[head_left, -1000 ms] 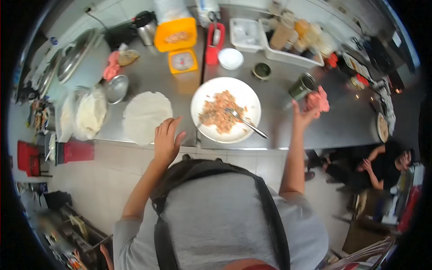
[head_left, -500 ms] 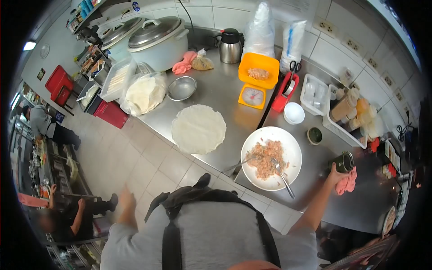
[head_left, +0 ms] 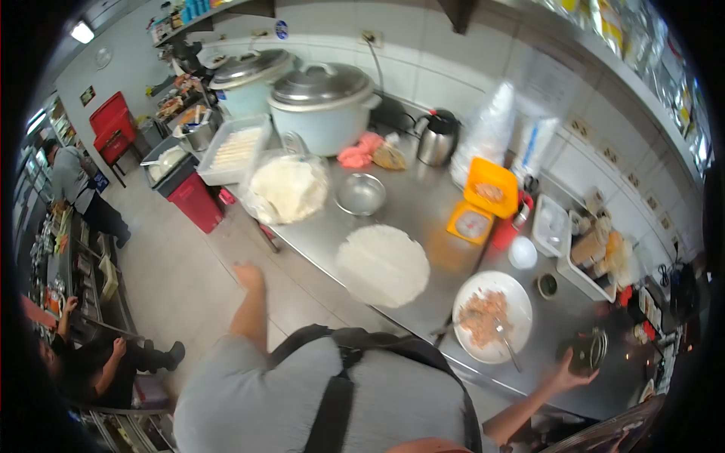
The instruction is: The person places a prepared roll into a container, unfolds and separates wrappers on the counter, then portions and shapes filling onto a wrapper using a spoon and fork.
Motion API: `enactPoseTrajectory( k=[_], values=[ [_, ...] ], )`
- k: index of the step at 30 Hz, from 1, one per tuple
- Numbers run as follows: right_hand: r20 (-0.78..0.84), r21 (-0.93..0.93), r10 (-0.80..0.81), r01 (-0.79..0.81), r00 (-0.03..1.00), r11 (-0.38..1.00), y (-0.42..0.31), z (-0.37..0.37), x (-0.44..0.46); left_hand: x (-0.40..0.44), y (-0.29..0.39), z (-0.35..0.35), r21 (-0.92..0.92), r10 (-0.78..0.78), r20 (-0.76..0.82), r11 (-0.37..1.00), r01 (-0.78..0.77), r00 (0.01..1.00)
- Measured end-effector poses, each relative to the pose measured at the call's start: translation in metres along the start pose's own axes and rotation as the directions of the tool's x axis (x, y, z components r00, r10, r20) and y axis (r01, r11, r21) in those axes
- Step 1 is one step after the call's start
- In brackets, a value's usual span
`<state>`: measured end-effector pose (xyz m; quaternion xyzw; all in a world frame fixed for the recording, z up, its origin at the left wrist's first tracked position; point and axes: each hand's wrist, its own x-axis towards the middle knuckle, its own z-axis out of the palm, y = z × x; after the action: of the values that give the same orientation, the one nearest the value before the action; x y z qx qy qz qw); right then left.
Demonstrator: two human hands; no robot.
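My right hand [head_left: 568, 375] is wrapped round a dark green can [head_left: 589, 353] at the right end of the steel counter. My left hand [head_left: 248, 273] hangs over the floor, away from the counter; its fingers are small and blurred. A white bowl [head_left: 461, 332] holds a pinkish shredded mixture [head_left: 485, 317] with a fork [head_left: 507, 346] resting in it. Left of the bowl, a round flat sheet of dough [head_left: 382, 266] lies on the counter. A metal bowl [head_left: 361, 194] and a bag of pale dough sheets [head_left: 287, 189] are behind it.
Large lidded pots [head_left: 321, 109], a thermos [head_left: 437, 138] and an orange scale [head_left: 470, 223] stand along the back. A basket of bottles [head_left: 585, 278] is at the right. Two people are at the far left, one standing [head_left: 79, 181]. A red bin [head_left: 198, 204] stands by the counter's end.
The view has swung left. My right hand has gone from beside the can and pink cloth to gripping the can. My left hand has moved away from the dough sheet, out over the floor.
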<state>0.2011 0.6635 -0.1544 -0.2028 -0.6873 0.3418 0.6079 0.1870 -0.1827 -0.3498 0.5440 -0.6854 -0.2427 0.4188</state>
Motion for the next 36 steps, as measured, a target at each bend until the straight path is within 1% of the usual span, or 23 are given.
enactPoseTrajectory(
  k=[1, 3, 4, 5, 6, 7, 8, 9, 10, 12, 13, 14, 18, 20, 21, 26, 27, 28, 30, 31, 33, 35, 36],
  values=[
    [-0.013, -0.012, 0.016, -0.016, 1.0, 1.0, -0.013, -0.011, -0.014, 0.016, 0.003, 0.034, -0.115, -0.081, 0.119, 0.989, 0.095, 0.99],
    [0.019, 0.005, 0.054, -0.054, 0.998, 0.999, -0.076, -0.023, -0.039, 0.012, 0.094, 0.047, -0.262, -0.092, 0.332, 0.947, 0.186, 0.939],
    [0.141, 0.041, 0.054, -0.061, 0.988, 0.997, -0.077, -0.032, -0.047, -0.004, 0.146, 0.029, -0.46, 0.13, 0.263, 0.888, 0.006, 0.956],
    [0.13, 0.138, -0.125, 0.107, 0.984, 0.985, -0.133, -0.031, -0.053, -0.005, 0.156, 0.047, -0.575, 0.299, 0.3, 0.814, -0.079, 0.906],
    [0.096, 0.229, -0.302, 0.274, 0.949, 0.934, -0.182, -0.023, -0.066, -0.018, 0.208, -0.001, -0.603, 0.475, 0.349, 0.774, -0.194, 0.808],
    [0.099, 0.266, -0.371, 0.335, 0.923, 0.904, -0.219, -0.018, -0.08, -0.02, 0.215, 0.006, -0.624, 0.562, 0.468, 0.757, -0.196, 0.682],
    [0.13, 0.285, -0.386, 0.338, 0.913, 0.897, -0.243, -0.007, -0.092, -0.022, 0.22, -0.002, -0.634, 0.721, 0.436, 0.671, -0.385, 0.539],
    [0.164, 0.304, -0.396, 0.336, 0.903, 0.891, -0.265, 0.003, -0.105, -0.022, 0.227, -0.006, -0.68, 0.835, 0.41, 0.548, -0.488, 0.367],
    [0.199, 0.318, -0.408, 0.335, 0.891, 0.887, -0.284, 0.014, -0.119, -0.021, 0.228, -0.003, -0.666, 0.88, 0.426, 0.462, -0.585, 0.211],
    [0.262, 0.342, -0.422, 0.325, 0.868, 0.882, -0.312, 0.038, -0.144, -0.018, 0.238, -0.016, -0.597, 0.719, 0.694, 0.593, -0.54, 0.021],
    [0.287, 0.348, -0.427, 0.322, 0.858, 0.88, -0.322, 0.051, -0.153, -0.024, 0.215, 0.018, -0.663, 0.769, 0.639, 0.556, -0.501, 0.007],
    [0.303, 0.354, -0.424, 0.312, 0.853, 0.882, -0.33, 0.059, -0.16, -0.036, 0.183, 0.067, -0.775, 0.88, 0.473, 0.444, -0.451, 0.053],
    [0.355, 0.313, -0.391, 0.285, 0.849, 0.906, -0.349, 0.08, -0.173, -0.02, 0.169, 0.067, -0.72, 0.825, 0.565, 0.49, -0.492, -0.005],
    [0.37, 0.285, -0.36, 0.264, 0.857, 0.921, -0.347, 0.085, -0.174, -0.012, 0.172, 0.062, -0.684, 0.75, 0.661, 0.597, -0.42, -0.012],
    [0.38, 0.267, -0.338, 0.247, 0.861, 0.931, -0.344, 0.087, -0.175, -0.007, 0.174, 0.059, -0.683, 0.746, 0.666, 0.593, -0.427, -0.03],
    [0.398, 0.152, -0.164, 0.112, 0.902, 0.982, -0.312, 0.102, -0.167, -0.013, 0.165, 0.059, -0.616, 0.765, 0.639, 0.572, -0.541, 0.08],
    [0.374, 0.222, -0.135, 0.052, 0.917, 0.974, -0.325, 0.117, -0.171, -0.018, 0.165, 0.059, -0.673, 0.835, 0.534, 0.516, -0.53, 0.136],
    [0.395, 0.262, -0.173, 0.07, 0.902, 0.963, -0.343, 0.126, -0.171, -0.019, 0.165, 0.062, -0.656, 0.785, 0.609, 0.579, -0.484, 0.114],
    [0.443, 0.507, -0.079, -0.177, 0.893, 0.844, -0.384, 0.143, -0.18, -0.018, 0.174, 0.052, -0.666, 0.807, 0.583, 0.539, -0.516, 0.09],
    [0.473, 0.506, -0.049, -0.226, 0.88, 0.832, -0.388, 0.147, -0.184, -0.016, 0.182, 0.049, -0.689, 0.826, 0.559, 0.511, -0.514, 0.071],
    [0.444, 0.361, -0.085, -0.091, 0.892, 0.928, -0.387, 0.145, -0.191, -0.014, 0.193, 0.033, -0.605, 0.743, 0.669, 0.567, -0.559, 0.03],
    [0.479, 0.358, 0.0, -0.195, 0.878, 0.913, -0.378, 0.144, -0.203, -0.014, 0.167, 0.059, -0.757, 0.918, 0.394, 0.349, -0.553, 0.041],
    [0.447, 0.458, -0.102, -0.129, 0.889, 0.879, -0.382, 0.153, -0.188, -0.021, 0.18, 0.07, -0.761, 0.901, 0.43, 0.392, -0.516, 0.051]
  ],
)
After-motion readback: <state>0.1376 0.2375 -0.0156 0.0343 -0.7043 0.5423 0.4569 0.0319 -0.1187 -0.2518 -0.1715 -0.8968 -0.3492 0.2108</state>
